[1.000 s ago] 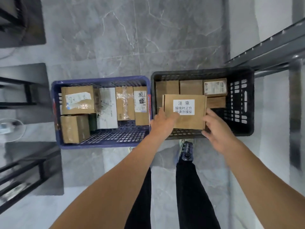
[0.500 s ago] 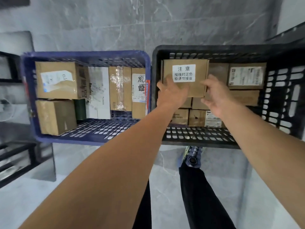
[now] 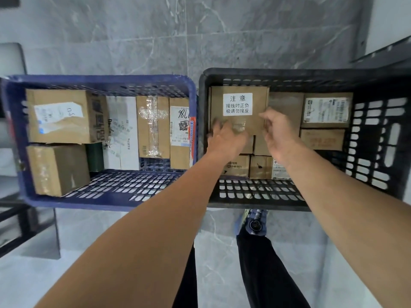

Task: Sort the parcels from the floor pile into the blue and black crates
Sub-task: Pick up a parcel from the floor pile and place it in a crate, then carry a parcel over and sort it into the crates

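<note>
Settling at the black crate's (image 3: 300, 74) ten o'clock corner, the labelled box (image 3: 239, 107) has left both grips: left hand (image 3: 226, 138) and right hand (image 3: 281, 134) slack, fingers apart (blurred); placement looks done.

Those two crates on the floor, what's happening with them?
A person is sorting parcels. Both hands, left hand and right hand, are at a brown box with a white label, at the far left corner of the black crate, on top of other boxes. The fingers look loose on it, so it seems just about set down. The blue crate beside it holds several parcels too.
</note>
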The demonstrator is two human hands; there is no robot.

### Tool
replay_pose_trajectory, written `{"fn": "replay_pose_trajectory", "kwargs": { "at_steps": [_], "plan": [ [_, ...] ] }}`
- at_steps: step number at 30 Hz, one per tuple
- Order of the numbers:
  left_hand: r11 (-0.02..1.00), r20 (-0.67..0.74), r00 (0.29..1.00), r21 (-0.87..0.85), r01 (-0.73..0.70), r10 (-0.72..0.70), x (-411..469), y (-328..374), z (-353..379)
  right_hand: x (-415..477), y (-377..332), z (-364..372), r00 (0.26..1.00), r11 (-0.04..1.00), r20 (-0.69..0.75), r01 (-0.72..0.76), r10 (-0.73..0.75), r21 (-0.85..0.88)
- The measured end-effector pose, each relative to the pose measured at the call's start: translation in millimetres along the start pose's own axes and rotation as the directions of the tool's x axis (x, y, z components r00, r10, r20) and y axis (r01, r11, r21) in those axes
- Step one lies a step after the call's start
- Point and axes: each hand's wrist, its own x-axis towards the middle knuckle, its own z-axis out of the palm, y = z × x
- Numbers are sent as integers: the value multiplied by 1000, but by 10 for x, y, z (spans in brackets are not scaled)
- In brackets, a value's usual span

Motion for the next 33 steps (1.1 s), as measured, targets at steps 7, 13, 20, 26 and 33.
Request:
{"fn": "replay_pose_trajectory", "kwargs": {
  "at_steps": [7, 13, 20, 26, 33],
  "plan": [
    [967, -79, 994, -238, -89, 72, -685, 199, -498, -689, -456, 87, 999, 998, 19, 44, -44, -34],
    [872, -146, 986, -470, -136, 76, -1864, 428, -1366, -1841, -1179, 296, 988, 987, 95, 129, -120, -100],
    [754, -282, 949, -590, -287, 141, -3393, 809, -2499, -3555, -2274, 915, 957, 960, 107, 276, -271, -39],
    [683, -397, 874, -558, -471, 279, -4644, 1086, -3402, -4922, -3083, 1513, 877, 887, 140, 463, -459, 6],
    [643, -502, 796, -494, -585, 338, -5711, 957, -4135, -5892, -3475, 2066, 755, 783, 255, 621, -604, 18]
  ]
}}
